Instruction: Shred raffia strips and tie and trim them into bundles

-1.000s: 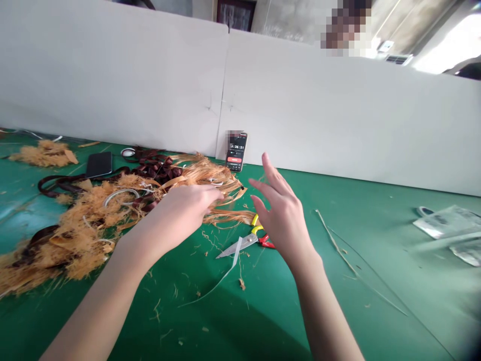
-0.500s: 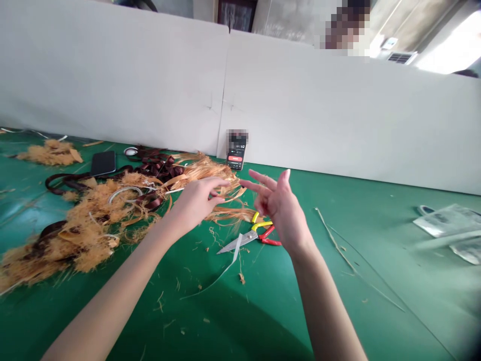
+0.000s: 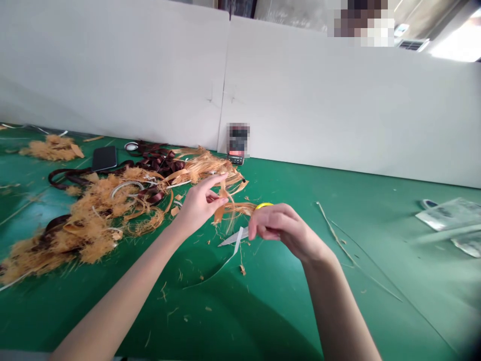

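While a flat, papery tan fibre strip (image 3: 221, 204) is pinched between thumb and forefinger of the left hand (image 3: 198, 204) above the green felt table (image 3: 338, 311), the yellow-handled scissors (image 3: 235, 236) are gripped by the curled fingers of the right hand (image 3: 280, 228). Much frayed, fluffy fibre (image 3: 90, 225) is already heaped at left beside glossy dark brown ribbons (image 3: 158, 163); this strip appears uncut.

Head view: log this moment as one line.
left hand: pinches straw strip | right hand: closed on scissors handles | scissors: blades resting on green table
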{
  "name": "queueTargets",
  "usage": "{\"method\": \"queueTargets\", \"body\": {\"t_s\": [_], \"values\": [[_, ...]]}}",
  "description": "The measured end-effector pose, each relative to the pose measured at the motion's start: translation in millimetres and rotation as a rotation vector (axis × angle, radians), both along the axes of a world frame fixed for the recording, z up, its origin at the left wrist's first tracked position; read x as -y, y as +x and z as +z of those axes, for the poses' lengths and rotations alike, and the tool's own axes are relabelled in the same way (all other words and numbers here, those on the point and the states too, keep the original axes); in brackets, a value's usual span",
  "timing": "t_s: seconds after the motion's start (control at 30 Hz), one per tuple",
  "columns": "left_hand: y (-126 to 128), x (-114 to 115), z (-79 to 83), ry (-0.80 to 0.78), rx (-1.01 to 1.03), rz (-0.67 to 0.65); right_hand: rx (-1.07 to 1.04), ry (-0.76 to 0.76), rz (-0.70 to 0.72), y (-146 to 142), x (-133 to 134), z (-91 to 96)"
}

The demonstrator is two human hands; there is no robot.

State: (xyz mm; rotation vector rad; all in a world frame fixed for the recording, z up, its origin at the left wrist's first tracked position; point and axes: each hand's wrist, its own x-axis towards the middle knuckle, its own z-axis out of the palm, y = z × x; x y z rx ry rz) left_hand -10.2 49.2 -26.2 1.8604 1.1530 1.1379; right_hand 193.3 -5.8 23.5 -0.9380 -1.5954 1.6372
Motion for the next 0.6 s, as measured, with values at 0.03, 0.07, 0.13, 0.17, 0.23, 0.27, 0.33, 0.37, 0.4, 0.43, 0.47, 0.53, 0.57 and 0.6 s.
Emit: {"method": "queueTargets", "body": {"t_s": [0.03,0.07,0.13,0.17,0.23,0.27,0.33,0.37,0.4,0.43,0.47,0.53,0.57,0.6], "values": [[0,0,-2.0,-0.012,0.009,-0.001,-0.036,0.006,0.022,0,1,-0.4],[0,-1,-4.1,-0.024,0.018,-0.001,-0.097,0.022,0.032,-1,2,-1.0],[-1,-2,-7.8,-0.05,0.037,-0.01,-0.252,0.105,-0.021,-2,4,-2.5],[-2,-2,-9.0,-0.066,0.049,-0.015,-0.317,0.171,-0.092,-3,4,-3.0],[-2,-2,-10.1,-0.107,0.071,-0.029,-0.331,0.317,-0.247,-5,4,-3.6],[-3,-2,-9.8,-0.128,0.082,-0.036,-0.273,0.405,-0.311,-5,3,-3.7],[-4,-1,-8.0,-0.173,0.103,-0.051,-0.031,0.627,-0.415,-6,0,-4.9],[-4,0,-6.7,-0.194,0.116,-0.061,0.146,0.763,-0.456,-6,-2,-6.2],[-4,0,-5.3,-0.213,0.131,-0.072,0.335,0.907,-0.493,-5,-5,-8.2],[-4,1,-3.9,-0.23,0.145,-0.083,0.517,1.043,-0.526,-5,-9,-10.8],[-4,1,-2.6,-0.246,0.157,-0.094,0.674,1.156,-0.55,-4,-12,-13.9],[-4,2,0.0,-0.267,0.173,-0.104,0.868,1.306,-0.601,-2,-19,-20.8],[-3,2,1.3,-0.275,0.175,-0.106,0.904,1.351,-0.649,0,-22,-24.0],[-3,3,2.6,-0.281,0.171,-0.108,0.911,1.388,-0.717,0,-25,-26.8]]}}
